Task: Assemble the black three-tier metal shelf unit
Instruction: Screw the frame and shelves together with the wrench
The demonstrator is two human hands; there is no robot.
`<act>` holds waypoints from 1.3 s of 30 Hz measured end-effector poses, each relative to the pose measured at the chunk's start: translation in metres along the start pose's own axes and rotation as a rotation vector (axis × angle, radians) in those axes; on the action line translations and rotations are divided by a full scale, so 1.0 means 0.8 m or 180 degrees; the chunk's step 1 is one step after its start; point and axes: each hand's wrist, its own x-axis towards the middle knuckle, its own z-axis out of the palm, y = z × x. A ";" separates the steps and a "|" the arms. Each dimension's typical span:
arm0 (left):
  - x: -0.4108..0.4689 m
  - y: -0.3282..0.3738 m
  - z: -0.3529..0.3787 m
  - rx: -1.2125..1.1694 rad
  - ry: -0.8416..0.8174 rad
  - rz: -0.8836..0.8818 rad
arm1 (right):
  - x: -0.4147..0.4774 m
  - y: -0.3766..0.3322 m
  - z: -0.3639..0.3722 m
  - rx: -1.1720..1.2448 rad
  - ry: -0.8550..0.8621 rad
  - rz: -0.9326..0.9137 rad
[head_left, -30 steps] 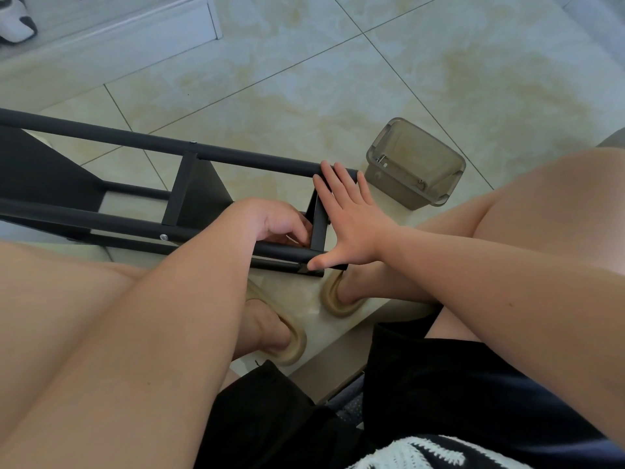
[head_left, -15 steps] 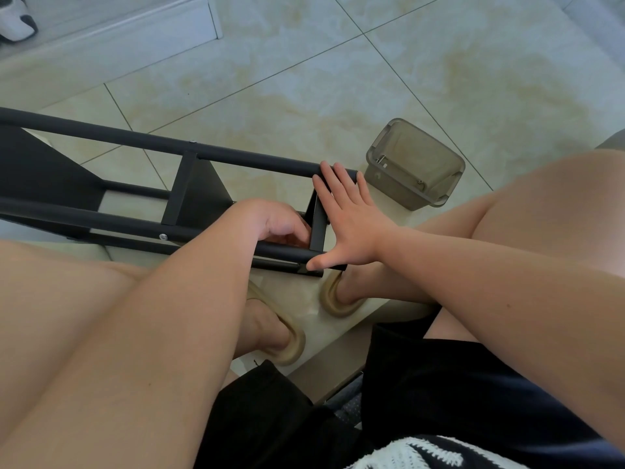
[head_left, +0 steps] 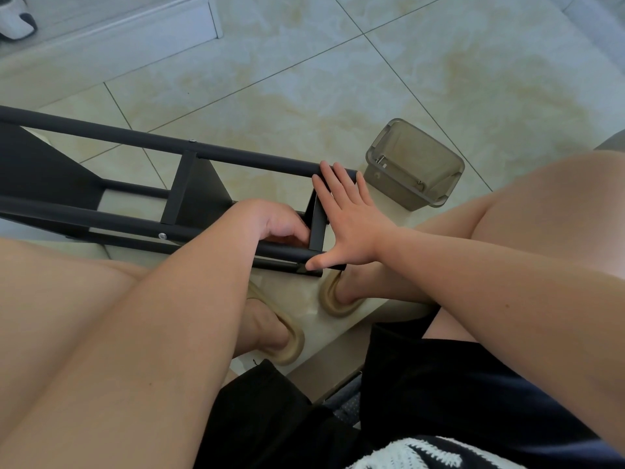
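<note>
Black shelf frame (head_left: 236,154) on its side, right hand (head_left: 351,228) flat against end, left hand (head_left: 274,221) grip unclear

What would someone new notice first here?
A black shelf frame lies across the tiled floor at left, the right hand pressed flat against its near end. The left hand reaches inside the frame, and a smoky plastic box sits just past that end.

Large glossy floor tiles (head_left: 338,79), pale cream with yellowish marbling, spread across the room, cut by thin dark grout lines running on a diagonal. At the far left a low white step (head_left: 135,32) rises, and a white-and-black shoe (head_left: 15,23) sits on the level above it. The light is soft and even.
</note>
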 end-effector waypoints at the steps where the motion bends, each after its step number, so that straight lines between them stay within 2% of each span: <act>1: -0.002 0.001 -0.001 -0.0023 0.0002 0.0021 | 0.001 0.000 0.001 -0.0004 -0.0002 -0.0003; 7: -0.003 0.000 -0.001 -0.0340 0.0010 0.0003 | 0.001 0.002 0.002 -0.0033 -0.0005 0.0008; 14: 0.000 -0.001 0.000 0.0063 0.0077 -0.0104 | 0.002 0.002 0.004 -0.0012 0.0007 0.0006; 21: -0.004 0.003 0.000 -0.0180 0.0063 0.0071 | 0.002 0.002 0.002 -0.0018 0.0004 -0.0001; 25: -0.004 0.000 -0.002 -0.0097 -0.0077 -0.0064 | 0.001 0.001 0.001 -0.0023 0.0001 -0.0007; 32: 0.003 -0.001 -0.001 0.0214 0.0154 -0.0061 | 0.002 0.003 0.004 -0.0001 0.0006 -0.0002; 39: -0.005 0.002 -0.002 -0.0336 -0.0042 0.0026 | 0.001 0.002 0.003 -0.0006 0.0021 -0.0017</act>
